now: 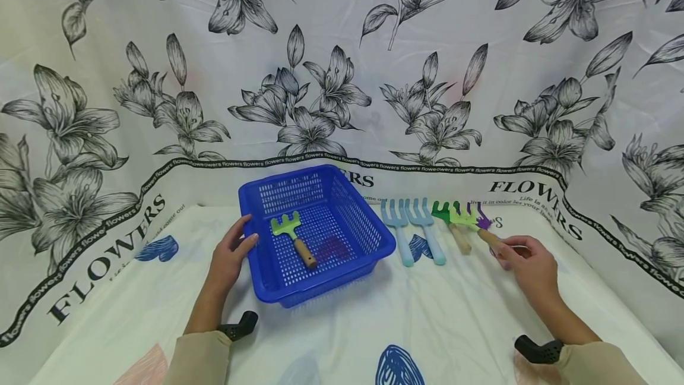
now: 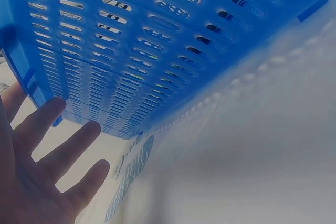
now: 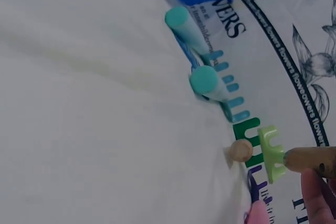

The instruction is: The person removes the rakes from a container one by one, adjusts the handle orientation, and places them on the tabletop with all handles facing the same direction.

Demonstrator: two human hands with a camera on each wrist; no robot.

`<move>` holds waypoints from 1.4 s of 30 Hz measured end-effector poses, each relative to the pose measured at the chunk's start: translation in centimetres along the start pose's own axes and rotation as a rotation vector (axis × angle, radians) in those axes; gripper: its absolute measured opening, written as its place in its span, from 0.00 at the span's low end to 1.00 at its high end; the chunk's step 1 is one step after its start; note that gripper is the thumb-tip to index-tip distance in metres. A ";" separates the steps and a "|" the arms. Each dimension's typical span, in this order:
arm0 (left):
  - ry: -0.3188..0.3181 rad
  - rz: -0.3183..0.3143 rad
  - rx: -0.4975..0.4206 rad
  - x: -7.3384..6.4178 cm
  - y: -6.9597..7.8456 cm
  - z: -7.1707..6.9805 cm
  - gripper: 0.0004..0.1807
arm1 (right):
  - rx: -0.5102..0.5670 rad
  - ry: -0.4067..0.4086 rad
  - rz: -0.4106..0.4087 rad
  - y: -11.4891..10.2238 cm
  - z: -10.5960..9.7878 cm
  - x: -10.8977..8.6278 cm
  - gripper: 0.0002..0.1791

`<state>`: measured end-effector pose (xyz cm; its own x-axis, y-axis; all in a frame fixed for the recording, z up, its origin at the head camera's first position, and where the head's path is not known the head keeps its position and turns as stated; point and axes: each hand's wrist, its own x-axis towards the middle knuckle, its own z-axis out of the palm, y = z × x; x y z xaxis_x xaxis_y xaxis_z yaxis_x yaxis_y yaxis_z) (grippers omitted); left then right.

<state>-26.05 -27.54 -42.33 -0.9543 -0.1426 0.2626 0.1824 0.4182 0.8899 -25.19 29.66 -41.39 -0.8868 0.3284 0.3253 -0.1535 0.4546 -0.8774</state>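
Note:
My left hand [image 1: 231, 257] holds the left rim of a blue plastic basket [image 1: 320, 296], with thumb and a fingertip on the rim. In the left wrist view its other fingers spread beside the slotted wall. Inside the basket lies a light green hand rake [image 1: 288, 227] with a wooden handle. My right hand [image 1: 531, 266] pinches the wooden handle of another light green hand rake [image 3: 273, 156], its tines pointing away. That rake overlaps a dark green rake [image 3: 247, 129] and a purple rake [image 3: 255, 184] with a pink handle.
Two light blue hand rakes [image 1: 398, 224] lie side by side between the basket and the dark green rake. A white patterned cloth [image 1: 331, 343] covers the table. Behind it hangs a flower-printed curtain [image 1: 320, 64].

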 end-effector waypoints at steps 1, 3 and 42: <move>0.001 -0.003 0.001 0.0 0.0 0.0 0.34 | -0.011 0.016 0.007 0.1 -0.1 0.0 0.15; 0.002 -0.003 0.001 0.0 0.0 0.1 0.34 | -0.044 0.052 0.017 0.2 -0.3 0.1 0.15; 0.004 -0.016 0.002 -0.1 -0.3 0.1 0.34 | -0.305 0.192 0.224 6.4 -4.1 3.0 0.17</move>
<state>-26.08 -27.57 -42.66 -0.9561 -0.1532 0.2497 0.1664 0.4173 0.8934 -27.02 36.95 -44.61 -0.7820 0.5818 0.2238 0.1951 0.5695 -0.7985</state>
